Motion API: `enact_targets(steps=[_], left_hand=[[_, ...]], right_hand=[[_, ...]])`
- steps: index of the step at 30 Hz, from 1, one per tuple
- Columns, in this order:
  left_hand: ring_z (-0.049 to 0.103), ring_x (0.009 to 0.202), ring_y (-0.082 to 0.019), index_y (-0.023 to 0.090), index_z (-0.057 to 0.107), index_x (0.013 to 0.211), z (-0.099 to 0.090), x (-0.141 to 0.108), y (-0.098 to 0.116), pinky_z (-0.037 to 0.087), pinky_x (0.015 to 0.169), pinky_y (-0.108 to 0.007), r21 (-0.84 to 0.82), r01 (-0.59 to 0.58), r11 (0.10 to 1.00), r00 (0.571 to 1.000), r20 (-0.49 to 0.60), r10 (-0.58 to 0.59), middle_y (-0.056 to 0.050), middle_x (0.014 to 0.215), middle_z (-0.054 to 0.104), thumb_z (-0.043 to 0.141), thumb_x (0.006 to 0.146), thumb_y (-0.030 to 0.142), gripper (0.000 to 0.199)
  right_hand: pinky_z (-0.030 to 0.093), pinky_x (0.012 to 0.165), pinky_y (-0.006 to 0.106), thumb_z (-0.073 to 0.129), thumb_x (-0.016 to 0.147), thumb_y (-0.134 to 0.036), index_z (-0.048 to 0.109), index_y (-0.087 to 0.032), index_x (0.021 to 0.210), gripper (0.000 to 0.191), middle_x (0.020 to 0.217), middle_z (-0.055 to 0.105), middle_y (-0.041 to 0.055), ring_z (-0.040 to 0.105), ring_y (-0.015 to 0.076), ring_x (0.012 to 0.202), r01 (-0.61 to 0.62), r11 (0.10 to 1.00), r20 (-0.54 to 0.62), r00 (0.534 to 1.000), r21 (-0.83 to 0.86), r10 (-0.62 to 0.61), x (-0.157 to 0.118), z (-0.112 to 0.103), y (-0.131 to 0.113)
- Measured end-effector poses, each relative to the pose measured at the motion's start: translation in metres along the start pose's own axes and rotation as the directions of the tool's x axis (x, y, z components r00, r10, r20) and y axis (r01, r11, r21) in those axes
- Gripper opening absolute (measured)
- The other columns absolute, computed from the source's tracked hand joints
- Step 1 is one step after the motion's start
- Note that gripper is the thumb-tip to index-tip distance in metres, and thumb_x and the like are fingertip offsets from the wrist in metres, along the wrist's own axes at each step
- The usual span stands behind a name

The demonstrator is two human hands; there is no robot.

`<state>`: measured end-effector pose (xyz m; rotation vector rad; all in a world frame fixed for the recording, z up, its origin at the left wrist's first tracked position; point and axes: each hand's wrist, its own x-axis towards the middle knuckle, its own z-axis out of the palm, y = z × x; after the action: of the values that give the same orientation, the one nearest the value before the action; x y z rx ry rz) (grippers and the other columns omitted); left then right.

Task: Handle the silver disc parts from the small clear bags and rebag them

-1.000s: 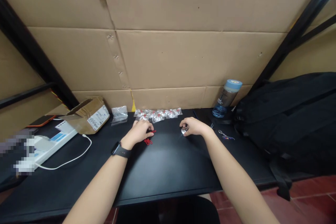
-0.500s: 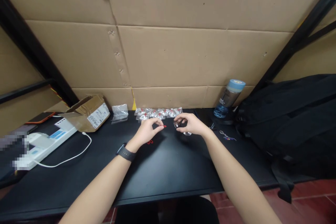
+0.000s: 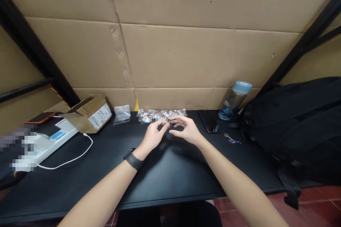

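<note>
My left hand (image 3: 155,134), with a dark watch on its wrist, is closed in a pinch just above the black table (image 3: 170,177). At its fingertips, the red cord it was holding is almost wholly hidden. Seen nearly edge-on, a small clear round piece (image 3: 169,125) stands between both hands. My right hand (image 3: 186,130) curves its thumb and fingers about the rim of this piece from the right. Exact contact is too small to make out. Behind the hands lie several clear packets (image 3: 147,117) with shiny round contents and red bits.
An opened cardboard box (image 3: 99,116), a clear plastic bag (image 3: 122,114) and a white power strip (image 3: 52,142) with a cable are at left. At right lie a phone (image 3: 209,122) and a keyring (image 3: 233,139), beside a blue-lidded bottle (image 3: 234,100) and a black backpack (image 3: 301,124).
My hands have come together; the right has moved left with the round piece to the left fingertips. The red loops under my left hand no longer show. More of the phone is visible.
</note>
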<state>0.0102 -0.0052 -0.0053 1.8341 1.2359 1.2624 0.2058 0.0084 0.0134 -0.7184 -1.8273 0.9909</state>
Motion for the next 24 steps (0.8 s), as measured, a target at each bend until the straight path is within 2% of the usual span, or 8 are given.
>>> enact_targets(steps=[3,7,10,15,18,21,24], left_hand=[[0.069,0.093,-0.022,0.021,0.07,0.09,0.0,-0.003,0.004,0.05,0.09,-0.032,0.063,0.009,0.998,1.0,-0.028,-0.007,-0.003,0.096,0.076,0.057,0.092,0.041,0.024],[0.067,0.104,-0.023,0.024,0.068,0.093,-0.001,-0.006,0.013,0.046,0.094,-0.036,0.247,0.037,0.968,0.998,-0.057,-0.023,-0.002,0.103,0.076,0.055,0.093,0.032,0.015],[0.066,0.107,-0.023,0.024,0.067,0.092,-0.002,-0.007,0.016,0.044,0.096,-0.037,0.294,0.027,0.955,0.999,-0.051,-0.013,-0.002,0.105,0.075,0.055,0.091,0.027,0.012],[0.066,0.107,-0.023,0.024,0.068,0.093,-0.003,-0.006,0.013,0.046,0.094,-0.036,0.268,0.007,0.964,0.999,-0.042,0.004,-0.003,0.106,0.075,0.055,0.09,0.026,0.013],[0.067,0.102,-0.023,0.023,0.069,0.09,-0.004,-0.004,0.008,0.048,0.092,-0.035,0.249,0.025,0.968,0.997,-0.073,-0.007,-0.003,0.102,0.076,0.057,0.089,0.03,0.014],[0.068,0.094,-0.022,0.022,0.07,0.088,-0.004,-0.002,0.002,0.049,0.089,-0.033,0.169,0.046,0.984,0.997,-0.066,-0.035,-0.002,0.096,0.076,0.057,0.09,0.035,0.019],[0.069,0.09,-0.021,0.02,0.071,0.089,-0.002,-0.001,-0.001,0.049,0.087,-0.03,0.072,0.032,0.997,0.999,-0.001,-0.032,-0.002,0.093,0.076,0.059,0.09,0.039,0.022]], right_hand=[[0.059,0.089,0.036,0.084,0.072,-0.033,0.065,-0.024,0.117,0.049,0.122,0.07,0.0092,0.07,0.0257,0.11,-0.006,1.0,-0.027,1.0,0.016,0.006,0.0,0.002,-0.001],[0.059,0.089,0.035,0.083,0.073,-0.03,0.066,-0.024,0.117,0.047,0.122,0.071,0.0086,0.07,0.0254,0.111,0.007,1.0,-0.024,1.0,0.02,-0.007,-0.001,0.005,0.0],[0.059,0.089,0.036,0.084,0.074,-0.03,0.066,-0.024,0.118,0.048,0.12,0.072,0.0085,0.07,0.0257,0.111,0.013,1.0,-0.029,1.0,0.007,-0.012,-0.002,0.008,0.002],[0.06,0.089,0.036,0.086,0.072,-0.035,0.067,-0.023,0.113,0.047,0.12,0.072,0.008,0.071,0.0264,0.11,-0.004,1.0,-0.07,0.998,0.02,0.005,-0.002,0.013,0.007],[0.061,0.086,0.035,0.081,0.077,-0.038,0.069,-0.022,0.103,0.033,0.123,0.07,0.0088,0.073,0.0241,0.102,-0.006,1.0,-0.06,0.998,-0.026,0.005,-0.001,0.009,0.006],[0.06,0.085,0.035,0.069,0.089,-0.037,0.071,-0.022,0.1,0.018,0.123,0.069,0.0095,0.07,0.0226,0.105,0.095,0.977,-0.013,0.995,-0.189,-0.099,0.001,0.003,0.003],[0.058,0.083,0.034,0.062,0.094,-0.031,0.07,-0.022,0.098,0.012,0.114,0.07,0.0092,0.067,0.022,0.105,0.209,0.919,0.016,0.976,-0.334,-0.216,0.002,-0.001,0.001]])
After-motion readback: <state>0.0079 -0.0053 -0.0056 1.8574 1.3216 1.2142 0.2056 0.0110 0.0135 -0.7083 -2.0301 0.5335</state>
